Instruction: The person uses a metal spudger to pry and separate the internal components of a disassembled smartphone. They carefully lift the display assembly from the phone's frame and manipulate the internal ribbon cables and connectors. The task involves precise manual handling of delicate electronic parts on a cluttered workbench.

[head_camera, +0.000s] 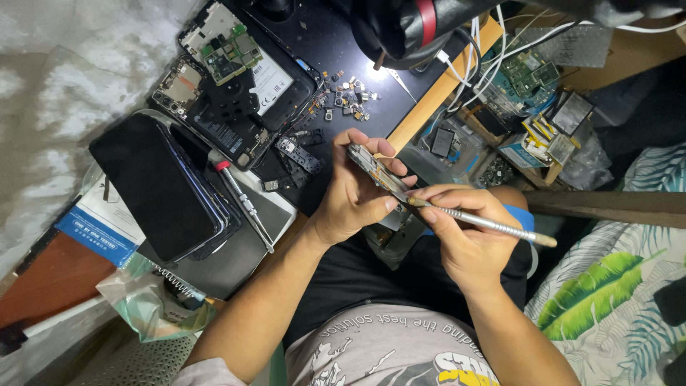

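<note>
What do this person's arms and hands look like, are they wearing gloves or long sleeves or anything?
No gloves: both the left hand and the right hand are bare, and so are the forearms. No rings, watch or bracelets show. A pale short sleeve covers only the top of the left arm at the picture's lower edge. The grey T-shirt carries printed lettering and a graphic.

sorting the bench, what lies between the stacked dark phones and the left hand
A red-tipped silver screwdriver lies between the stacked phones and the left hand, in the head view.
</note>
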